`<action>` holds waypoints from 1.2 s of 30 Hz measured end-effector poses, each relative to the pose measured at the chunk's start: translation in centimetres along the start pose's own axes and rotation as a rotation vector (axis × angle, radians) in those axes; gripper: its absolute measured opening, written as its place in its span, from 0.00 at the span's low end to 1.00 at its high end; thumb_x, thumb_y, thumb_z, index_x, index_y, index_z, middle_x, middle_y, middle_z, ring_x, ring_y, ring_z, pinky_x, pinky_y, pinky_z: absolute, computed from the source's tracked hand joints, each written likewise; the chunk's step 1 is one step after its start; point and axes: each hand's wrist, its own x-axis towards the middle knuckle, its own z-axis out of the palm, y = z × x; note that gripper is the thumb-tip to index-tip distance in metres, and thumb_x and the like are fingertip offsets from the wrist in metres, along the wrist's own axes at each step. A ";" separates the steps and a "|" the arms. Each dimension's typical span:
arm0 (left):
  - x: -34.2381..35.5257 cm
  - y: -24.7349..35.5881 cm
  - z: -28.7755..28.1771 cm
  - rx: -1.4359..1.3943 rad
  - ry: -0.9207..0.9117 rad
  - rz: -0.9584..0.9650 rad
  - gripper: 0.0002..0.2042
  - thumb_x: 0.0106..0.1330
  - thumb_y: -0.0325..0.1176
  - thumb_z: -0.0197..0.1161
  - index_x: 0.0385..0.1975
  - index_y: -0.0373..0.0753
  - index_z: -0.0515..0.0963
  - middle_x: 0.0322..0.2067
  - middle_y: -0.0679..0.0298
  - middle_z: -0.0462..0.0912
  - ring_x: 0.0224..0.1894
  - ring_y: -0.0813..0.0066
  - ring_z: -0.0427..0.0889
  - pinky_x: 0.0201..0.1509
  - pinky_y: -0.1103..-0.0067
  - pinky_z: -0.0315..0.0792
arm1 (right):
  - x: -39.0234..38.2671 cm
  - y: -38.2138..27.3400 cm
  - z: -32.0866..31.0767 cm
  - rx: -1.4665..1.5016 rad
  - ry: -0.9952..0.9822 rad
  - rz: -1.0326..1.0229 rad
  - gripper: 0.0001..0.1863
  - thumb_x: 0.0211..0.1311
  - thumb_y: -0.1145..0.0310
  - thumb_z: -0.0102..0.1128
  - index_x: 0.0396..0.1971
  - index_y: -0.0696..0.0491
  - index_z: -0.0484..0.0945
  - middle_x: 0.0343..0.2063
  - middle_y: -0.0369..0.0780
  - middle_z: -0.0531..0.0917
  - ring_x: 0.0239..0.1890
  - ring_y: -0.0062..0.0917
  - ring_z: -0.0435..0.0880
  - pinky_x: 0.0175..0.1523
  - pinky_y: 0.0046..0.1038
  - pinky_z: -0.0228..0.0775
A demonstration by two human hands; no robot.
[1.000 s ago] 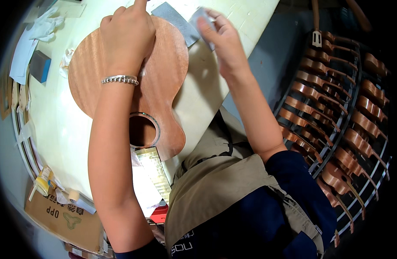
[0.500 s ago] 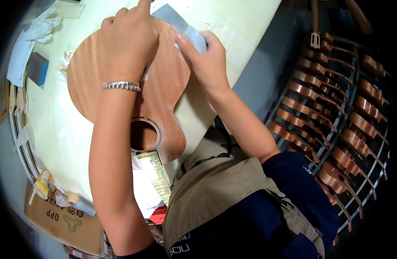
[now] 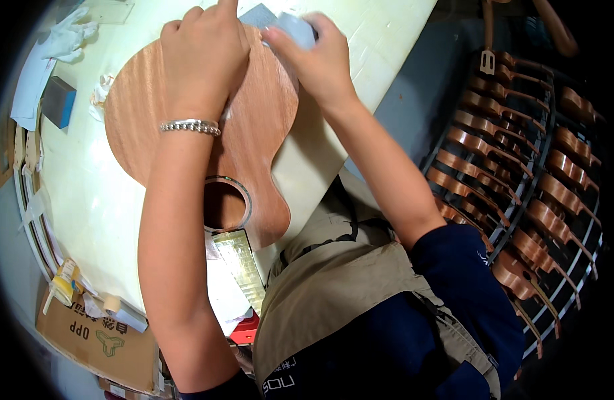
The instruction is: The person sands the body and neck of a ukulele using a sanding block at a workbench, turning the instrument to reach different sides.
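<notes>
An unfinished wooden guitar body [image 3: 253,127] with a round sound hole [image 3: 223,203] lies on the pale bench. My left hand [image 3: 203,63] lies over its upper part, fingers curled at the top edge and largely hidden beneath the hand; a beaded silver bracelet [image 3: 190,127] circles that wrist. My right hand [image 3: 323,67] is closed on a pale grey pad [image 3: 295,30] at the body's upper right edge, thumb on its near side. A grey sheet [image 3: 257,13] lies behind it, partly hidden.
White gloves [image 3: 63,37], papers [image 3: 30,90] and a grey-blue block [image 3: 59,100] sit left on the bench [image 3: 80,200]. A yellow container [image 3: 67,280], tape roll [image 3: 112,303] and cardboard box [image 3: 93,340] are lower left. Racks of guitar bodies [image 3: 487,147] stand right, beyond the bench edge.
My right hand with the pad has moved left from beside the body onto its upper edge, dipping and then rising slightly. My left hand has shifted slightly right.
</notes>
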 end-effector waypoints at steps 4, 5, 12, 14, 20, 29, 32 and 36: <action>0.3 -0.2 0.2 -0.034 0.042 0.022 0.15 0.63 0.30 0.49 0.48 0.50 0.73 0.23 0.63 0.79 0.32 0.67 0.78 0.43 0.69 0.67 | 0.0 -0.5 -1.3 -0.063 -0.087 0.005 0.26 0.42 0.50 0.72 0.27 0.59 0.75 0.25 0.45 0.80 0.28 0.31 0.77 0.37 0.31 0.70; 0.1 -0.1 0.4 -0.050 0.047 0.035 0.15 0.63 0.30 0.49 0.49 0.50 0.73 0.23 0.63 0.79 0.32 0.67 0.78 0.43 0.69 0.67 | 0.0 -0.2 -1.5 -0.091 -0.112 0.000 0.26 0.42 0.50 0.71 0.27 0.59 0.75 0.26 0.45 0.80 0.29 0.32 0.77 0.38 0.32 0.69; 0.2 0.2 -0.3 0.003 0.002 -0.002 0.16 0.62 0.30 0.50 0.50 0.50 0.72 0.22 0.63 0.78 0.31 0.66 0.78 0.40 0.70 0.68 | -4.2 0.7 -3.0 -0.178 -0.156 -0.061 0.28 0.41 0.46 0.69 0.31 0.56 0.77 0.33 0.44 0.77 0.42 0.38 0.72 0.50 0.37 0.58; 0.2 0.1 -0.1 0.019 0.014 0.015 0.16 0.62 0.30 0.50 0.50 0.50 0.72 0.22 0.63 0.78 0.31 0.66 0.78 0.40 0.70 0.68 | -1.5 0.2 -2.4 -0.269 -0.137 -0.153 0.26 0.40 0.46 0.69 0.29 0.55 0.77 0.32 0.42 0.76 0.42 0.36 0.71 0.49 0.36 0.56; 0.0 0.1 -0.3 -0.027 0.010 0.038 0.16 0.63 0.30 0.50 0.51 0.50 0.71 0.22 0.63 0.78 0.31 0.65 0.78 0.39 0.69 0.68 | -3.1 0.8 -2.3 -0.209 -0.122 -0.138 0.25 0.42 0.48 0.68 0.29 0.54 0.76 0.32 0.42 0.75 0.41 0.37 0.70 0.48 0.36 0.56; -0.1 0.6 -0.4 -0.033 0.031 0.003 0.19 0.65 0.31 0.50 0.57 0.48 0.67 0.22 0.62 0.78 0.30 0.64 0.78 0.39 0.69 0.67 | -4.0 1.0 -2.1 -0.228 -0.072 -0.262 0.25 0.45 0.50 0.69 0.28 0.56 0.72 0.30 0.42 0.73 0.39 0.36 0.69 0.45 0.35 0.58; 0.1 0.7 -0.3 -0.087 0.040 -0.029 0.20 0.60 0.28 0.52 0.55 0.45 0.70 0.20 0.66 0.77 0.29 0.70 0.76 0.41 0.71 0.66 | -0.8 0.4 -1.4 -0.361 -0.027 -0.423 0.25 0.44 0.49 0.69 0.28 0.56 0.72 0.31 0.42 0.73 0.38 0.36 0.70 0.45 0.35 0.59; 0.4 0.9 -0.8 -0.046 0.058 -0.044 0.23 0.64 0.32 0.53 0.60 0.44 0.65 0.22 0.67 0.77 0.30 0.71 0.75 0.42 0.72 0.65 | 12.3 -0.3 0.9 -0.151 -0.280 -0.127 0.28 0.49 0.43 0.65 0.36 0.55 0.80 0.36 0.42 0.81 0.40 0.34 0.77 0.49 0.35 0.64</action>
